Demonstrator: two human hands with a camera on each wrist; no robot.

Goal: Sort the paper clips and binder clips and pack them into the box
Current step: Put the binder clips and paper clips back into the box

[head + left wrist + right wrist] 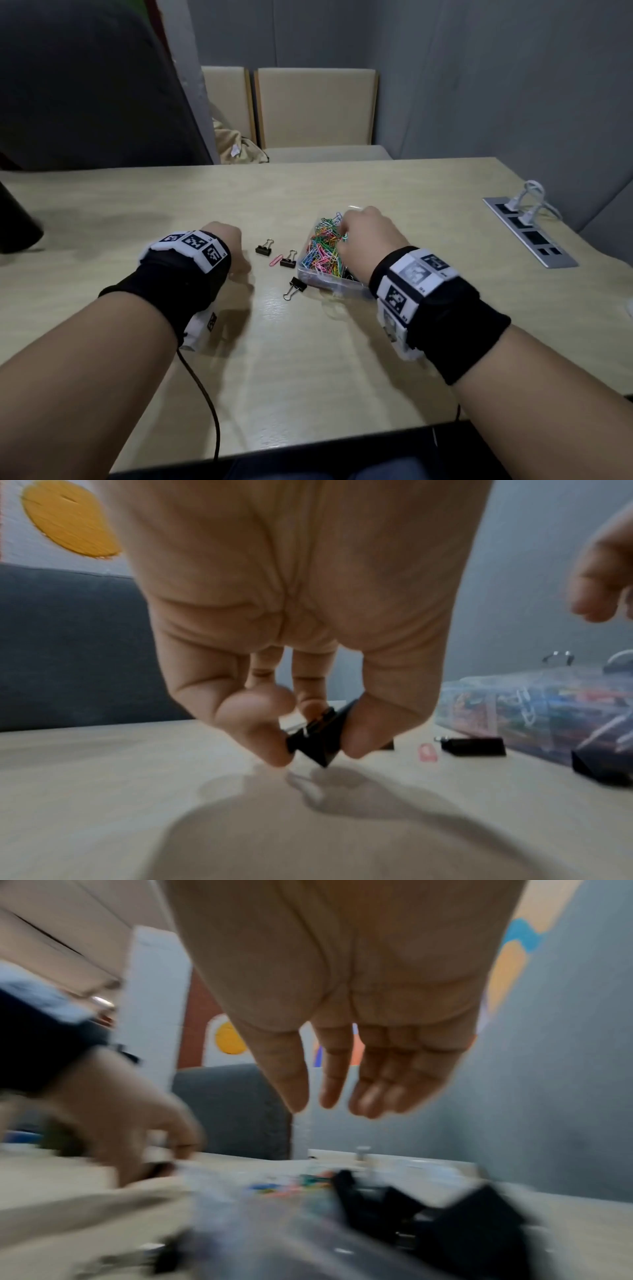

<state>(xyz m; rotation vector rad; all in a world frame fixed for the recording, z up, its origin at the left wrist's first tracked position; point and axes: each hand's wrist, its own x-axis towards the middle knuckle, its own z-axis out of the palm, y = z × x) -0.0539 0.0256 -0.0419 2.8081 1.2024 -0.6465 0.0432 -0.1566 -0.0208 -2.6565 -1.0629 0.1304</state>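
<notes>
We work at a pale wood-grain laminate table [171,212]; largest task item on it is the clear plastic box [318,277] right of centre, holding a heap of multicoloured wire paper clips [322,246] plus a few black binder clips at its near end, half hidden by the wrist. Our right hand [370,233] hangs over the box; the right wrist view is blurred but shows the fingers [373,1096] fairly straight, pointing down, nothing between them that we can see. Our left hand [227,246] sits near the table left of the box; its thumb and fingers [253,734] pinch a small black metal binder clip [318,739] just above the surface. Loose on the table between the hands: three more black binder clips with silver wire handles [264,247] [288,260] [294,287] and one pink paper clip [275,260] touching the middle one. Risks, as we judge them: the pinch is on the clip's slick sloped faces, so it may squirt out or drop short of the box; the light box may slide or tip if the right wrist bumps it; binder clips may land in the paper clip heap and undo the sort; the flat pink clip is awkward to lift. Readable text: none, only black-and-white square marker patterns on the wristbands [195,246].
</notes>
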